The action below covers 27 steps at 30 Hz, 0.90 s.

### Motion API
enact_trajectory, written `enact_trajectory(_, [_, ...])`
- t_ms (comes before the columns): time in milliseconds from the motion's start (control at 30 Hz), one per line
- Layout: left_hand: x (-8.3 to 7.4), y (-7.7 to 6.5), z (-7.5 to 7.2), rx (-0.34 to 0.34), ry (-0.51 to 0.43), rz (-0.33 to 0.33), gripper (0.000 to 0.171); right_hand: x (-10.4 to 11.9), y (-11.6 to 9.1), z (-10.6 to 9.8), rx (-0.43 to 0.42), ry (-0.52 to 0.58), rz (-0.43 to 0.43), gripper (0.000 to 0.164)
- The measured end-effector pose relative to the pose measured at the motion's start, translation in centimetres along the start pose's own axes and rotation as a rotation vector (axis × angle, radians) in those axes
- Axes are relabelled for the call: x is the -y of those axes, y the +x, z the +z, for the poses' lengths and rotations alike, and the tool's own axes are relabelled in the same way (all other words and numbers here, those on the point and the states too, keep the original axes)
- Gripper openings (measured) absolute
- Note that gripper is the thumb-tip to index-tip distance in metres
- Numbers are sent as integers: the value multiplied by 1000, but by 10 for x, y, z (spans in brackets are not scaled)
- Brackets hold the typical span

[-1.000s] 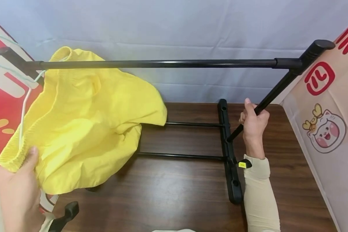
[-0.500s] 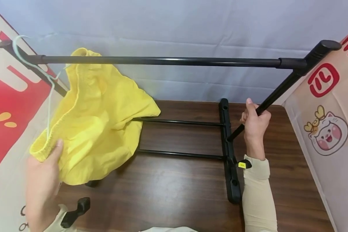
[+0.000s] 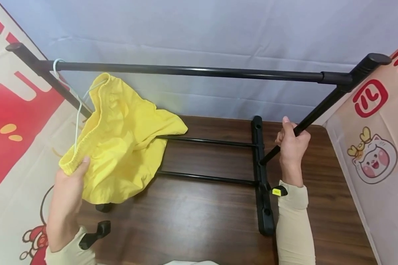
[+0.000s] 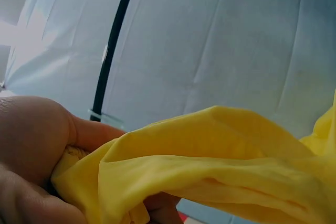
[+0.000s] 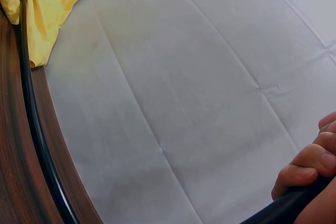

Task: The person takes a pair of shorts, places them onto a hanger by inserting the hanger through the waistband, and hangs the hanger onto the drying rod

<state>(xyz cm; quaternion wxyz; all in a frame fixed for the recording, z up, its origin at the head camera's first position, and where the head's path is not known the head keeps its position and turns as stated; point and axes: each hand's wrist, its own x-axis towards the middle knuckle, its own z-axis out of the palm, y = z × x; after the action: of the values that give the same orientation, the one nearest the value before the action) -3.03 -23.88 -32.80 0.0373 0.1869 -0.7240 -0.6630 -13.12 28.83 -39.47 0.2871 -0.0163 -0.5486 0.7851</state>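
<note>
Yellow shorts (image 3: 119, 143) with an elastic waistband hang spread on a pale green wire hanger (image 3: 77, 110). The hanger's hook loops over the left end of the black top bar (image 3: 185, 70) of a garment rack. My left hand (image 3: 67, 187) pinches the near corner of the waistband, thumb on top; in the left wrist view the yellow cloth (image 4: 210, 166) bunches between thumb and fingers. At the right, my right hand (image 3: 293, 147) grips the rack's slanting upright post (image 3: 321, 103), its fingers curled round the tube in the right wrist view.
The rack's black foot (image 3: 263, 184) and two lower rods (image 3: 209, 177) stand on a dark wood table (image 3: 185, 224). A pale cloth backdrop (image 3: 219, 29) rises behind, and printed panels with red and cartoon designs flank both sides. Black straps circle both wrists.
My left hand has moved right with the shorts and hanger. The hook has come from left of the rack onto the top bar's left end. My right hand keeps its grip on the post.
</note>
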Motion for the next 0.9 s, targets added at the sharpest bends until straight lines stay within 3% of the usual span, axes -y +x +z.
enact_trajectory(67, [1, 2, -1, 5, -1, 0, 47, 1, 0, -1, -1, 0, -5, 58])
enact_trajectory(167, [0, 4, -4, 3, 89, -11, 49, 2, 0, -3, -1, 1, -7, 56])
enact_trajectory(300, [-3, 1, -7, -40, 415, -15, 58, 6, -3, -4, -33, -44, 19, 47])
enact_trajectory(400, [-5, -7, -4, -138, 621, 58, 68, 13, -8, -2, -83, -201, 67, 33])
enact_trajectory(467, [-10, -19, 4, -258, 676, 138, 78, 18, -13, -1, -110, -305, 76, 28])
enact_trajectory(567, [-16, -37, 22, -493, 668, 358, 91, 30, -22, 3, -140, -419, 25, 38])
enact_trajectory(633, [-21, -46, 36, -655, 644, 588, 81, 40, -30, 9, -168, -443, -71, 44])
enact_trajectory(733, [-29, -48, 59, -826, 535, 927, 61, 55, -44, 28, -231, -464, -291, 48])
enact_trajectory(833, [-41, -44, 91, -848, 372, 1216, 46, 60, -54, 54, -317, -374, -600, 46])
enact_trajectory(900, [-47, -38, 112, -759, 340, 1399, 44, 57, -58, 70, -330, -327, -786, 49])
